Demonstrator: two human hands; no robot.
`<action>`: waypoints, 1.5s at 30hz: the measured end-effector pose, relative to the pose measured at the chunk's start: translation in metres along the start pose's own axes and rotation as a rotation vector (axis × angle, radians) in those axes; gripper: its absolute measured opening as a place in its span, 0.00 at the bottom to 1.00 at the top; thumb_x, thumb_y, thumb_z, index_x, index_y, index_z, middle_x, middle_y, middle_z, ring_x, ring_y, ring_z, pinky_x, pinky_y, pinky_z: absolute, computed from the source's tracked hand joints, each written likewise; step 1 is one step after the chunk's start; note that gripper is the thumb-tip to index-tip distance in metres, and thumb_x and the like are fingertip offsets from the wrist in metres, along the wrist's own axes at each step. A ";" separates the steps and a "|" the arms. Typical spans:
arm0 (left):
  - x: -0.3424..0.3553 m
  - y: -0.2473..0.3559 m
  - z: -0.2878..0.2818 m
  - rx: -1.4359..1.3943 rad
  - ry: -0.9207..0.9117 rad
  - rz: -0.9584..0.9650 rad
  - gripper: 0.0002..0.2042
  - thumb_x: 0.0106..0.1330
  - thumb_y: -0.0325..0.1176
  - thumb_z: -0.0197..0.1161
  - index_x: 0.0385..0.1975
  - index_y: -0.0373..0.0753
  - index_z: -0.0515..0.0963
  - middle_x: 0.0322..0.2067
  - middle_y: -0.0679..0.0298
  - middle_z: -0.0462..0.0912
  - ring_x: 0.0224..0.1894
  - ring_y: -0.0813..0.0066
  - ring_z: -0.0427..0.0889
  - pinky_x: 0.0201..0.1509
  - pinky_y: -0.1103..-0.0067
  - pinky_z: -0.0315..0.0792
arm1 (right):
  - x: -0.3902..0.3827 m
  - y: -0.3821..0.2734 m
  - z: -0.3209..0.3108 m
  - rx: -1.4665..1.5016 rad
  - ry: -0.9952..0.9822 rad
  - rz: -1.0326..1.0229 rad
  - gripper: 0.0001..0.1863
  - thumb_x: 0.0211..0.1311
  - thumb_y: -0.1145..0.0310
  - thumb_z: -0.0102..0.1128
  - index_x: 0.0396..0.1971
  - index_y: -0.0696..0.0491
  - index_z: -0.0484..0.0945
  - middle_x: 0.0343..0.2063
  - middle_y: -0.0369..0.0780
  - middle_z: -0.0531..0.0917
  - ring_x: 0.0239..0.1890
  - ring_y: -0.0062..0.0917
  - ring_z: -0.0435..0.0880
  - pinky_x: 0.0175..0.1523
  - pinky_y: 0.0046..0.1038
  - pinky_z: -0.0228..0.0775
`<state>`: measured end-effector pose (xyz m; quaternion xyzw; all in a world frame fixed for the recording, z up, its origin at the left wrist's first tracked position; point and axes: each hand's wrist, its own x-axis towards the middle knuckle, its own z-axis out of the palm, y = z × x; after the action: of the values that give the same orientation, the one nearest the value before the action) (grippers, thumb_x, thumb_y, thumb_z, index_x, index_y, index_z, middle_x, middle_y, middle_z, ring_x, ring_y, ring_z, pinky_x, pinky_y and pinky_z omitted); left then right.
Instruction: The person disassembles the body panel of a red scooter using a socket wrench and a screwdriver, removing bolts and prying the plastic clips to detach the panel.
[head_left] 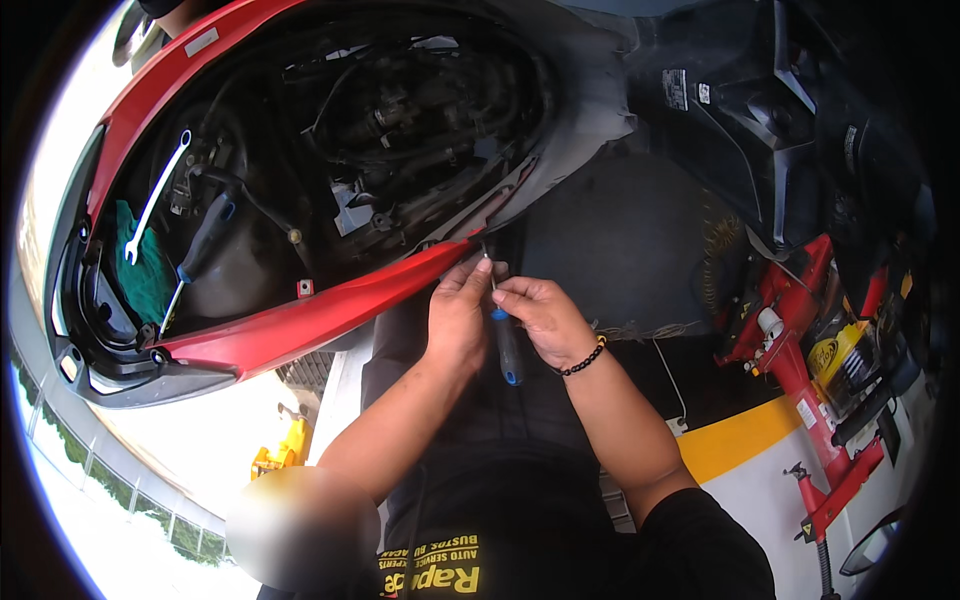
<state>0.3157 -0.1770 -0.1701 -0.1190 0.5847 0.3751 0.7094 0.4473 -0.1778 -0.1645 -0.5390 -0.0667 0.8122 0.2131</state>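
A red scooter side panel (pixel 330 309) borders the open body (pixel 440 110) of the scooter, with dark internal parts showing. By the panel's right end my left hand (pixel 455 310) has thumb and fingers closed round the tip area of a blue-and-black screwdriver; whether a small part sits there is unclear. Just right of it, my right hand (pixel 540 315) pinches that screwdriver (pixel 508 350) near the top of its handle, which hangs downward. Inside the body at left lie a silver wrench (pixel 157 195), a second screwdriver (pixel 206 239) and a green cloth (pixel 140 290).
A red jack-like metal stand (pixel 800 370) with a yellow container (pixel 838 358) is at the right, below black scooter bodywork (pixel 760 150). A yellow tool or object (pixel 285 450) is on the floor at lower left. Part of another person (pixel 170 15) shows at the top left edge.
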 end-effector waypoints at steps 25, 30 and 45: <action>0.010 -0.004 0.022 -0.250 0.114 -0.027 0.18 0.69 0.38 0.62 0.52 0.35 0.70 0.44 0.60 0.78 0.48 0.68 0.75 0.57 0.71 0.70 | 0.017 -0.001 -0.006 -0.173 0.123 -0.087 0.09 0.61 0.73 0.65 0.27 0.54 0.73 0.27 0.32 0.76 0.31 0.14 0.72 0.40 0.19 0.67; 0.012 -0.002 0.018 -0.295 0.205 -0.068 0.10 0.68 0.27 0.57 0.46 0.35 0.70 0.42 0.59 0.79 0.45 0.69 0.77 0.54 0.72 0.72 | 0.001 -0.013 -0.019 -0.165 0.046 -0.027 0.07 0.65 0.69 0.61 0.34 0.55 0.73 0.28 0.34 0.78 0.30 0.16 0.79 0.36 0.21 0.73; -0.038 0.083 0.024 -0.071 -0.238 0.172 0.13 0.72 0.24 0.47 0.53 0.31 0.72 0.42 0.56 0.79 0.37 0.73 0.80 0.43 0.77 0.75 | 0.011 -0.163 0.013 0.117 -0.092 -0.502 0.29 0.73 0.59 0.48 0.66 0.57 0.53 0.38 0.52 0.81 0.31 0.34 0.87 0.34 0.27 0.81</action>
<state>0.2769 -0.1197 -0.1062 -0.0481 0.4907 0.4666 0.7342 0.4765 -0.0251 -0.1131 -0.4550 -0.1609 0.7600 0.4354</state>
